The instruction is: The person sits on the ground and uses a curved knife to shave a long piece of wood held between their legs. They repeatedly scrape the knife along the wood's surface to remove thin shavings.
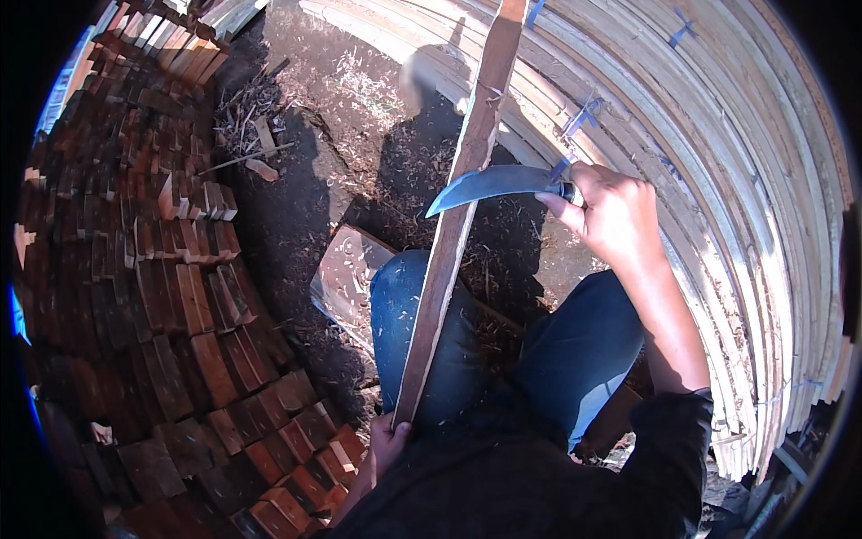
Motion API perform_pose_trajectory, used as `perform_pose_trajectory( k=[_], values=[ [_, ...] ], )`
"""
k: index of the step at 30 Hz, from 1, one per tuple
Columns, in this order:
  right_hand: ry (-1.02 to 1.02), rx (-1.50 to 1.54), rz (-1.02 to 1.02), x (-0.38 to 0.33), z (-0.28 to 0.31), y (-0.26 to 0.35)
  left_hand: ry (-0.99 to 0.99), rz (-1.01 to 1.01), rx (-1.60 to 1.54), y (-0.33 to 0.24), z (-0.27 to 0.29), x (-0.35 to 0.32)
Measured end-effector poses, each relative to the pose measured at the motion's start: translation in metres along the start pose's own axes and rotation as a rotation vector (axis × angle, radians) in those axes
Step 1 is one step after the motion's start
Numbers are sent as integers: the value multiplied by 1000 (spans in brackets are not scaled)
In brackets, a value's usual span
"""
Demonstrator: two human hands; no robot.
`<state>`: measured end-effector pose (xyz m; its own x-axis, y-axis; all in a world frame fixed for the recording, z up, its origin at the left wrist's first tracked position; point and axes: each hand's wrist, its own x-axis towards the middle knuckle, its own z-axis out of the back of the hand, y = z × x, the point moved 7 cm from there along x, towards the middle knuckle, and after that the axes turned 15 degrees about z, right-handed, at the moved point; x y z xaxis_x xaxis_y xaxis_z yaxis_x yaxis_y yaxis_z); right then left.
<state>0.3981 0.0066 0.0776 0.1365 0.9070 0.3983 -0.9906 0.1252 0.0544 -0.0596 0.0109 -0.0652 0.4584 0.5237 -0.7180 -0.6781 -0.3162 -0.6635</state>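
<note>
A long wooden plank (440, 269), brown on its face with pale, rough edges, slants from my lap up past the top of the view. My left hand (388, 442) grips its lower end, close to my body. My right hand (615, 211) is closed around the handle of a curved machete-like knife (503, 182); most of the handle is hidden in the fist. The blade lies across the plank, its tip pointing left. Whether the edge touches the wood I cannot tell. Below the knife, the plank passes over my left thigh.
Stacked reddish-brown wood pieces (189, 296) fill the left side. Along the right curve bundles of long pale strips (718, 180) tied with blue bands (584, 117). Shavings and scraps (260, 144) litter the dirt ground. A flat block (346, 274) lies beside my left knee.
</note>
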Motion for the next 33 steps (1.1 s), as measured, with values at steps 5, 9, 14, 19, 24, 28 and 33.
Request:
perform_pose_trajectory(
  k=[5, 9, 14, 19, 24, 28, 33],
  values=[
    [-106, -86, -307, 4, 13, -46, -14, -16, 11, 1, -1, 4],
    [-230, -74, -745, -35, 66, -168, -16, -22, 60, 1, 4, 3],
    [-115, 13, -396, -37, 45, -70, 19, -38, 20, -9, -1, 4],
    [54, 143, -109, -25, 11, 23, 18, -34, 28, 0, -1, 1],
    [54, 57, -51, -17, 10, 22, -32, -52, 52, -8, 0, 1],
    [65, -25, -3, -8, 5, 15, -56, -73, 54, -11, 0, -1],
    [20, -178, -135, 4, 20, -19, -29, -44, 49, -4, -1, 2]
  ],
)
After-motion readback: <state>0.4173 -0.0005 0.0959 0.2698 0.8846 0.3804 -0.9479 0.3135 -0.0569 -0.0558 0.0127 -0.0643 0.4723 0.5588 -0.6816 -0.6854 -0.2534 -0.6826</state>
